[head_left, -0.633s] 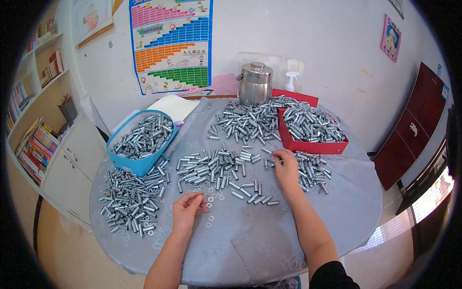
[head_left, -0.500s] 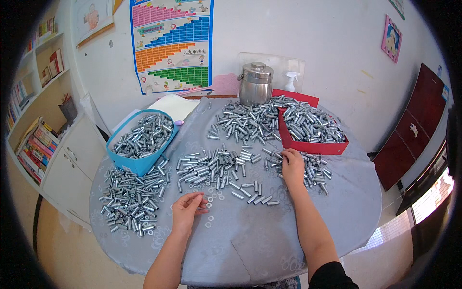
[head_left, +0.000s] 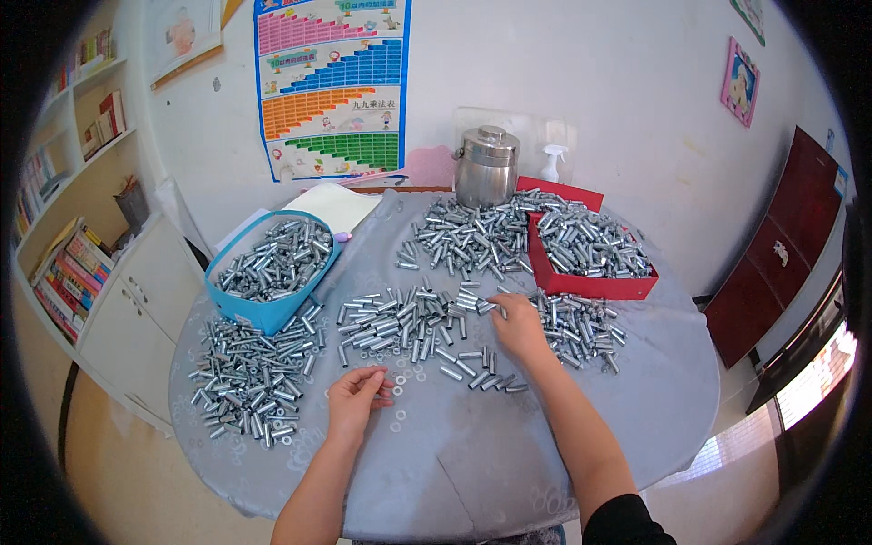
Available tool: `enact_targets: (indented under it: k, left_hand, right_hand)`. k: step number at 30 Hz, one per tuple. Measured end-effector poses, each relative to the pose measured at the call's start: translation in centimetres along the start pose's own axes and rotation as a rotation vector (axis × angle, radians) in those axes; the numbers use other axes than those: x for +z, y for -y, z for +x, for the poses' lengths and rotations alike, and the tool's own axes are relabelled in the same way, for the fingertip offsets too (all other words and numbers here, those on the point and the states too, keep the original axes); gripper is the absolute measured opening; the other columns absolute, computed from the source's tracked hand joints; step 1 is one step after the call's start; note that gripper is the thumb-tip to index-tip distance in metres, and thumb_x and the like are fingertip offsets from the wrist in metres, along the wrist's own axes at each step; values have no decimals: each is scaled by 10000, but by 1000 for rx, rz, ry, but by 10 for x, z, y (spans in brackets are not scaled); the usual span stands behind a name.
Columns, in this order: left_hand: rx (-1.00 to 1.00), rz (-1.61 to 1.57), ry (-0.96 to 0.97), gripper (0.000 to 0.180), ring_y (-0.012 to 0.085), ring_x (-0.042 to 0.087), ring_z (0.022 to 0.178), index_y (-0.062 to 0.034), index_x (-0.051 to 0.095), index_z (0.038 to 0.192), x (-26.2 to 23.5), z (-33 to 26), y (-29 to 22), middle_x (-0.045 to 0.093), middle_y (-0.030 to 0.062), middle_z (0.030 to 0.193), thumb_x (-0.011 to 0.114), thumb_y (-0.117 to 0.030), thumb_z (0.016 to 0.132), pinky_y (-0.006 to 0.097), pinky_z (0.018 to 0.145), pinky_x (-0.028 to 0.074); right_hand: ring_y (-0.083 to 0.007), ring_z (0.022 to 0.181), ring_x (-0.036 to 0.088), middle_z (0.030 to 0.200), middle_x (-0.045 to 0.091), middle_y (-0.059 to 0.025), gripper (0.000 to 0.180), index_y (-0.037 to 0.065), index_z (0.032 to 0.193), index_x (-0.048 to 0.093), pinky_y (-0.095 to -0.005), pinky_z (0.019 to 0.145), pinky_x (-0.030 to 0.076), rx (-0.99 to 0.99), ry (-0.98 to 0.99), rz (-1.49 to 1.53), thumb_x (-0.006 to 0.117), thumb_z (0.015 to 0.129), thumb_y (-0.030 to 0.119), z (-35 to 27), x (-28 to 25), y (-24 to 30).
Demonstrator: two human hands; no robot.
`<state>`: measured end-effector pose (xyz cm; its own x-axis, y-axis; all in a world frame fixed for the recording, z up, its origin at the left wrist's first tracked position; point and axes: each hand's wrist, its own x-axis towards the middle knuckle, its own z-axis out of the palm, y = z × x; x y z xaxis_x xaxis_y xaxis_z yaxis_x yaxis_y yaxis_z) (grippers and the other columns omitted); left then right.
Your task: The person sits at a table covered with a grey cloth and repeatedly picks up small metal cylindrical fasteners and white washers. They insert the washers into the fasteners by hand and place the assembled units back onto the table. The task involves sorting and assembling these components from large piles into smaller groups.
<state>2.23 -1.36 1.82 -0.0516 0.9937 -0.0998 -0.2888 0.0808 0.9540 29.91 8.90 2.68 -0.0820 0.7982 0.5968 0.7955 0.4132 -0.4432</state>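
My left hand (head_left: pixel 352 403) is above the grey cloth with its fingers curled and thumb drawn in. Whatever it pinches is too small to make out. Beside its fingertips lie several flat ring washers (head_left: pixel 399 392). My right hand (head_left: pixel 520 329) reaches over the right end of the middle pile of shiny metal sleeves (head_left: pixel 386 320). Its fingers are pressed together among the sleeves, hiding what they grip. A few loose sleeves (head_left: pixel 479 378) lie between the hands. Right of my right hand is a heap of metal expansion bolts (head_left: pixel 581 329).
A blue fabric bin (head_left: pixel 263 315) full of metal parts stands at left, with another heap (head_left: pixel 245 381) before it. At the back are a red box (head_left: pixel 595 287) of bolts, a large pile (head_left: pixel 463 238), a steel canister (head_left: pixel 487 173) and a white spray bottle (head_left: pixel 553 162).
My right hand has moved left from the right-hand bolt heap to the end of the middle sleeve pile. My left hand stays nearly in place. The whole view has shifted slightly.
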Motion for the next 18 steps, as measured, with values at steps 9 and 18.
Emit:
enact_targets:
  k: [9,18]
  left_hand:
    - [0,7,24,168,123,572,649,5,597,963,1,0,1,620,96,793,552,-98,839,266,562,527]
    - [14,-28,35,166,122,574,646,11,595,962,-2,1,3,627,104,798,550,-88,837,272,561,531]
  right_hand:
    - [-291,855,576,947,599,-151,281,55,991,617,-361,787,446,209,238,-25,594,720,126,56,50,-38]
    - [-230,793,620,857,650,-111,304,57,935,641,-316,709,481,301,490,109,683,656,170,67,59,-31]
